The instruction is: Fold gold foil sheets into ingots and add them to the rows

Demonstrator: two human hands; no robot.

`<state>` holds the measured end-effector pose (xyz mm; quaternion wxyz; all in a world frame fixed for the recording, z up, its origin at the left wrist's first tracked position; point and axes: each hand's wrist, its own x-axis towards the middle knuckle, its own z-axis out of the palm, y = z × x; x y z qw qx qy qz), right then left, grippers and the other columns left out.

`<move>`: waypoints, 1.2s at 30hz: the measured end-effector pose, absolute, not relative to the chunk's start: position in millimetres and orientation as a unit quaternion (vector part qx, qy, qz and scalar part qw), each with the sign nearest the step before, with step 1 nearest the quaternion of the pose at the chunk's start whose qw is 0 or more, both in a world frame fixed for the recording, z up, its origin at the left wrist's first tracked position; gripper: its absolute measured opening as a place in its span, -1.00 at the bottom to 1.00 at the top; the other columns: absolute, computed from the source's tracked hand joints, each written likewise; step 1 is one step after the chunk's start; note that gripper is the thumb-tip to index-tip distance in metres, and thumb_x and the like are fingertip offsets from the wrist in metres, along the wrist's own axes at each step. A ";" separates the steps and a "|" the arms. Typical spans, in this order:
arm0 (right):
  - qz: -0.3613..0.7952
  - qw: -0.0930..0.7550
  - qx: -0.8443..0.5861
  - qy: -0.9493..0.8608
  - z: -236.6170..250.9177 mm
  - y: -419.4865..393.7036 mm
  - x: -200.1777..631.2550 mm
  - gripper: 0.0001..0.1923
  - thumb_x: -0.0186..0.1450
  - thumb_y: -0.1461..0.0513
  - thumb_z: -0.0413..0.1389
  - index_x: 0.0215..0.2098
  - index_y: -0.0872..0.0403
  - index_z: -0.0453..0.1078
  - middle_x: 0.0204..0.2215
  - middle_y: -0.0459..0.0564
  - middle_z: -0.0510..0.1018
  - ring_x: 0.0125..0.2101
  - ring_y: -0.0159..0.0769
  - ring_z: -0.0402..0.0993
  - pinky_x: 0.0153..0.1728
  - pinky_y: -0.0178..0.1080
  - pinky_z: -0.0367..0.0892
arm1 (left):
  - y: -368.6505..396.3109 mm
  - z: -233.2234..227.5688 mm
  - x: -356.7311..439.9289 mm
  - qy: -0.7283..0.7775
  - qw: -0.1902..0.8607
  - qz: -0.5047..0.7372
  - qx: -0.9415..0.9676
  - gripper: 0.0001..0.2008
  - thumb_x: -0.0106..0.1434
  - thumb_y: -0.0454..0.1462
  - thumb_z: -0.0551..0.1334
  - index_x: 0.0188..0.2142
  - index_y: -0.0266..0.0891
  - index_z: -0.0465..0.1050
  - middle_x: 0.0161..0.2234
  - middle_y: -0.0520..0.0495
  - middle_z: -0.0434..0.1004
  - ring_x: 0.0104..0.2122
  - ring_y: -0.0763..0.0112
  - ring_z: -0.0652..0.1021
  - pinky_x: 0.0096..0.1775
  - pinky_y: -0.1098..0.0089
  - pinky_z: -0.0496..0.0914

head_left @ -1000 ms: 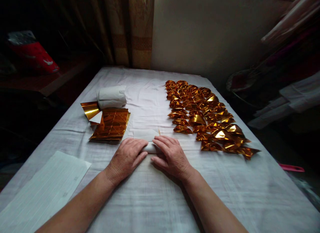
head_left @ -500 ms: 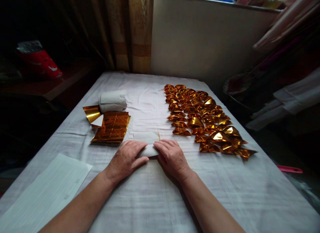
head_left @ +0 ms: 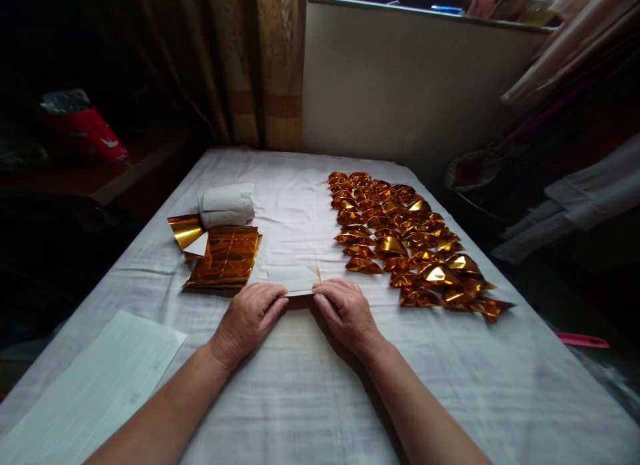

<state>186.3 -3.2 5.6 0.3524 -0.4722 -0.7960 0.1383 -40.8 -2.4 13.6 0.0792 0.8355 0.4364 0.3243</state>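
Well, from the left: a white lined sheet (head_left: 95, 385) lies at the near left corner of the cloth-covered counter (head_left: 310, 398); its print is too faint to read. Farther back a red bag (head_left: 87, 128) sits on a dark shelf off the counter, its white marking illegible. On the cloth, a curled gold foil piece (head_left: 184, 230) touches a flat stack of gold foil squares (head_left: 225, 255), and a roll of white paper (head_left: 226, 204) lies just behind them.

At the middle, the left hand (head_left: 247, 318) and the right hand (head_left: 347, 312) rest palm-down side by side, fingertips pressed on the near edge of a white paper sheet (head_left: 294, 276). The sheet lies flat between stack and gold pile, its long axis running left to right across the counter, near edge pinned under both hands. Fingers are nearly flat and close together, pressing rather than gripping.

To the right, many folded gold foil ingots (head_left: 405, 242) lie in rows, running from beside the right hand toward the far edge. A pink object (head_left: 583, 340) shows beyond the right edge.
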 end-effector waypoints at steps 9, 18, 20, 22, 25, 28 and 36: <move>0.132 0.354 -0.555 -0.741 4.7 4.7 174.1 -0.87 0.33 0.23 0.09 -0.25 0.02 0.49 -0.32 0.00 0.61 -0.27 -0.20 0.48 -0.21 -0.23 0.31 | -0.6 4.5 -36.1 0.460 0.018 0.343 0.818 -0.69 0.40 -0.32 0.07 0.12 -0.19 0.32 -0.10 -0.14 0.59 -0.13 0.28 0.59 -0.07 0.30 0.49; 0.097 0.335 -0.580 -0.737 4.5 6.0 174.6 -0.83 0.35 0.21 0.06 -0.34 0.01 0.48 -0.40 -0.03 0.58 -0.33 -0.22 0.45 -0.25 -0.23 0.28 | -2.3 5.1 -36.8 0.476 0.033 0.317 0.819 -0.58 0.44 -0.19 0.06 0.24 -0.22 0.20 -0.18 -0.15 0.60 -0.22 0.25 0.60 -0.14 0.28 0.50; 0.086 0.314 -0.589 -0.740 5.3 6.4 175.1 -0.85 0.33 0.21 0.09 -0.35 0.01 0.48 -0.41 -0.04 0.57 -0.34 -0.23 0.45 -0.28 -0.23 0.26 | -2.0 3.0 -36.0 0.481 0.024 0.315 0.818 -0.57 0.44 -0.23 0.06 0.26 -0.22 0.18 -0.17 -0.16 0.59 -0.22 0.25 0.59 -0.13 0.26 0.50; 0.074 0.297 -0.595 -0.743 5.8 6.7 175.2 -0.86 0.33 0.20 0.10 -0.36 0.00 0.48 -0.42 -0.05 0.57 -0.36 -0.24 0.44 -0.31 -0.24 0.23 | -1.6 1.0 -34.9 0.486 0.015 0.317 0.814 -0.56 0.42 -0.28 0.07 0.27 -0.20 0.16 -0.09 -0.18 0.56 -0.14 0.23 0.58 -0.07 0.22 0.49; 0.061 0.284 -0.598 -0.747 5.6 6.9 174.2 -0.86 0.33 0.19 0.11 -0.36 0.00 0.47 -0.42 -0.05 0.56 -0.37 -0.25 0.43 -0.32 -0.25 0.20 | -1.7 0.4 -33.9 0.495 0.017 0.307 0.812 -0.59 0.39 -0.34 0.07 0.21 -0.20 0.25 0.03 -0.21 0.47 -0.01 0.21 0.52 0.02 0.20 0.46; 0.047 0.277 -0.604 -0.746 5.1 6.6 172.5 -0.88 0.32 0.18 0.13 -0.37 0.01 0.46 -0.43 -0.05 0.54 -0.38 -0.24 0.41 -0.32 -0.25 0.18 | -3.8 3.2 -32.9 0.496 0.010 0.283 0.821 -0.70 0.37 -0.37 0.08 0.04 -0.21 0.44 0.06 -0.20 0.46 0.03 0.18 0.49 0.06 0.13 0.42; 0.033 0.278 -0.604 -0.746 4.3 6.1 170.9 -0.86 0.34 0.19 0.12 -0.38 0.02 0.45 -0.44 -0.05 0.52 -0.39 -0.24 0.39 -0.32 -0.25 0.16 | -23.9 7.1 -16.2 0.439 -0.002 0.219 0.872 -0.64 0.40 -0.21 0.10 0.12 -0.28 0.42 0.14 -0.19 0.47 0.19 0.10 0.38 0.25 -0.01 0.19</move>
